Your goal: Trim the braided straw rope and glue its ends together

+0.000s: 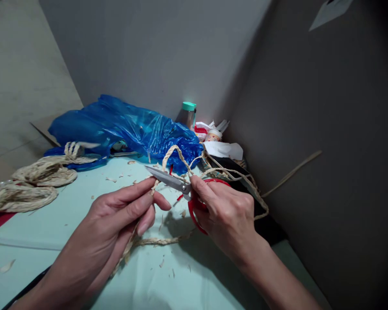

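My right hand (226, 213) grips red-handled scissors (173, 180), whose steel blades point left over the table. A braided straw cord (174, 156) loops up just behind the blades and trails down under my left hand (124, 211). That hand pinches the cord between thumb and fingers right below the blade tips. The lower run of the cord (158, 241) lies on the pale green table top (67, 224) between my wrists.
A crumpled blue plastic bag (129, 127) lies at the back. Coils of straw braid (32, 181) are piled at the left. A bottle with a green cap (188, 114), small cups and white paper (223, 150) crowd the corner by the grey walls. Straw scraps litter the table.
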A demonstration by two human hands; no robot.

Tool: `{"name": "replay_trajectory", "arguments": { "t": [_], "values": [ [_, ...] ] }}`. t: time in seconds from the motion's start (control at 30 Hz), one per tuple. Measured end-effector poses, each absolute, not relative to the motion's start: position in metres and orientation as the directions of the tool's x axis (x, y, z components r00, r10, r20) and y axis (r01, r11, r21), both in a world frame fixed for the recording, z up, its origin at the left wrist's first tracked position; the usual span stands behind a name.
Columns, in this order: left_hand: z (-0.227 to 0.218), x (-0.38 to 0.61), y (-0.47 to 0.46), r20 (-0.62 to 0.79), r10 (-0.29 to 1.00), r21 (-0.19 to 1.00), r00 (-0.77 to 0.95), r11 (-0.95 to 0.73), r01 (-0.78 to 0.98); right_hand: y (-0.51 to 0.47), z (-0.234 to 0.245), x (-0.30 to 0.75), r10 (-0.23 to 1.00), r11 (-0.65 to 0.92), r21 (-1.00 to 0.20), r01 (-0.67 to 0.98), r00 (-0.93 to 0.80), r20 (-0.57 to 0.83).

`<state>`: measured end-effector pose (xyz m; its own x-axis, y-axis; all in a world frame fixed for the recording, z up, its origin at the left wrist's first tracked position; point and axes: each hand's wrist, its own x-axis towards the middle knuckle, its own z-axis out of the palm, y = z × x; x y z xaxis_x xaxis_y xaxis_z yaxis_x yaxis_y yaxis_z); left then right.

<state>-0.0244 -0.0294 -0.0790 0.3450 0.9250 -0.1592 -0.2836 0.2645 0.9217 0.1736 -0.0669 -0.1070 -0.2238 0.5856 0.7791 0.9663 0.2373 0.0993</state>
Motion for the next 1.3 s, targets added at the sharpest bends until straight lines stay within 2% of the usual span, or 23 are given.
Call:
{"name": "replay_trajectory", "arguments": {
  "t": [0.07,0.17,0.2,0.27,0.33,0.37,0.43,0.5,0.6,0.7,0.87,1.03,1.1,1.3],
  "values": [
    [-0.077,-0.024,-0.03,-0.168,0.921,0.912,0.352,0.281,-0.299,-0.066,-0.107,0.175,0.64,0.267,-0.021,0.963,-0.161,0.751],
    [-0.076,-0.025,-0.031,-0.191,0.912,0.906,0.362,0.306,-0.293,-0.063,-0.106,0.175,0.75,0.322,-0.383,0.866,0.014,0.662],
    [-0.076,-0.025,-0.031,-0.197,0.913,0.91,0.356,0.306,-0.28,-0.062,-0.104,0.173,0.784,0.329,-0.53,0.782,0.086,0.614],
    [-0.078,-0.025,-0.03,-0.195,0.918,0.925,0.344,0.289,-0.246,-0.06,-0.1,0.168,0.858,0.314,-0.802,0.508,0.21,0.469],
    [-0.08,-0.025,-0.03,-0.172,0.926,0.945,0.335,0.252,-0.211,-0.058,-0.096,0.162,0.929,0.25,-0.953,0.169,0.235,0.285],
    [-0.081,-0.025,-0.029,-0.156,0.932,0.958,0.328,0.224,-0.181,-0.058,-0.094,0.159,0.953,0.214,-0.976,0.031,0.215,0.215],
    [-0.084,-0.027,-0.029,-0.099,0.947,0.989,0.306,0.129,-0.078,-0.059,-0.091,0.153,0.978,0.157,-0.977,-0.142,0.159,0.134],
    [-0.085,-0.028,-0.029,-0.014,0.96,0.997,0.28,-0.009,0.081,-0.061,-0.09,0.149,0.985,0.148,-0.959,-0.243,0.123,0.121],
    [-0.087,-0.026,-0.031,0.135,0.952,0.933,0.273,-0.215,0.29,-0.064,-0.089,0.147,0.99,0.126,-0.931,-0.341,0.1,0.098],
    [-0.089,-0.022,-0.035,0.24,0.926,0.873,0.293,-0.337,0.351,-0.065,-0.089,0.147,0.993,0.102,-0.936,-0.338,0.09,0.076],
    [-0.089,-0.015,-0.04,0.252,0.924,0.872,0.288,-0.346,0.347,-0.065,-0.088,0.148,0.987,0.147,-0.961,-0.233,0.104,0.126],
    [-0.092,-0.018,-0.04,0.339,0.901,0.851,0.269,-0.416,0.32,-0.065,-0.087,0.155,0.969,0.226,-0.949,-0.219,0.155,0.195],
    [-0.094,-0.02,-0.04,0.336,0.902,0.856,0.273,-0.413,0.311,-0.064,-0.085,0.159,0.961,0.25,-0.943,-0.219,0.173,0.215],
    [-0.092,-0.024,-0.045,0.302,0.944,0.864,0.132,-0.329,0.38,-0.064,-0.082,0.164,0.95,0.26,-0.94,-0.22,0.234,0.208]
  ]
}}
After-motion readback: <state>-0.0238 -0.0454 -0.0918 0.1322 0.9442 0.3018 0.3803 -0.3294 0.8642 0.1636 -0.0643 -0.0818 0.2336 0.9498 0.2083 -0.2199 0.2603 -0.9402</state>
